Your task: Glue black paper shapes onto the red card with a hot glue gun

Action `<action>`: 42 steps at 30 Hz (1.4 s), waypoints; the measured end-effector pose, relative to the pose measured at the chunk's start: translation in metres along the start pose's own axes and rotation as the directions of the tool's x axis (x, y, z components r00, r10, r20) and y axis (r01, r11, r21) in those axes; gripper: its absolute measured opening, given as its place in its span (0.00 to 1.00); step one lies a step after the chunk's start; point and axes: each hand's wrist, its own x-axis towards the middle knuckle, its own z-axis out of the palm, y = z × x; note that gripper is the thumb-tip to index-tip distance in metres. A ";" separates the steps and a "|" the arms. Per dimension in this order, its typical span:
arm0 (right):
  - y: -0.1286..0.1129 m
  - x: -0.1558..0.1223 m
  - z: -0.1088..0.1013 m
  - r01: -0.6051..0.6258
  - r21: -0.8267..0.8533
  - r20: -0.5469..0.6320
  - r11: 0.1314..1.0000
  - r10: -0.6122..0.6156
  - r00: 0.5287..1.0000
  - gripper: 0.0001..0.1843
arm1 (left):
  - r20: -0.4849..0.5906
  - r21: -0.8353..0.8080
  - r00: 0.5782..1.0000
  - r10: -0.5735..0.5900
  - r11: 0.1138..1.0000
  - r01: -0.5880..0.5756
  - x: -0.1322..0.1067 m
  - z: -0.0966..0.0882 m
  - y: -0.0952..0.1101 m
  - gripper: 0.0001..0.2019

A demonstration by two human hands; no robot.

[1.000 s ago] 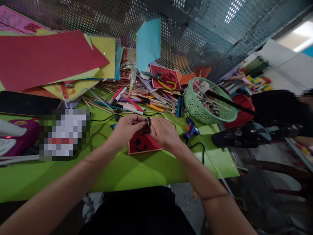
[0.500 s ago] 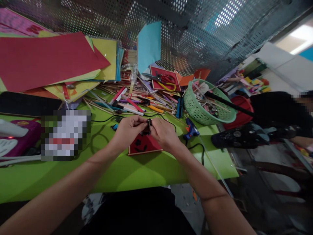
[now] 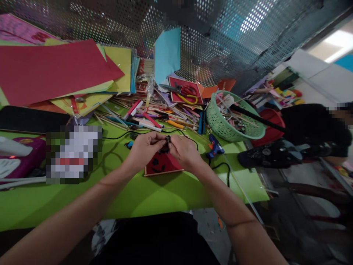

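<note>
Small dark piece [image 3: 168, 139] sits between left hand [image 3: 145, 148] and right hand [image 3: 185, 150], over red panel [image 3: 171, 164] with black shapes [image 3: 155, 162] on green tabletop [image 3: 165, 193]. Fingertips of both clamped on piece; its form too small to tell. Blue glue gun [image 3: 215, 146] lies near right hand.

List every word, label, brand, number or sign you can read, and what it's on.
No text is readable.
Pink sheet: markings too blurred to read.
Purple device with a red light: yellow mark too small to read.
Phone-like object: pixelated, nothing legible.
Red card: dark shapes, no letters visible.
Small dark piece being held: too small to tell.
</note>
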 end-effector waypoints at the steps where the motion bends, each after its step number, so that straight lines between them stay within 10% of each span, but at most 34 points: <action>1: 0.000 0.000 0.000 -0.006 0.003 0.003 1.000 0.006 1.000 0.11 | 0.002 0.002 1.000 -0.004 1.000 0.004 0.000 0.000 0.000 0.12; 42: -0.001 0.002 -0.009 0.061 -0.035 0.061 0.998 -0.059 0.996 0.12 | 0.009 -0.137 0.998 -0.067 0.988 0.068 0.004 -0.003 0.001 0.14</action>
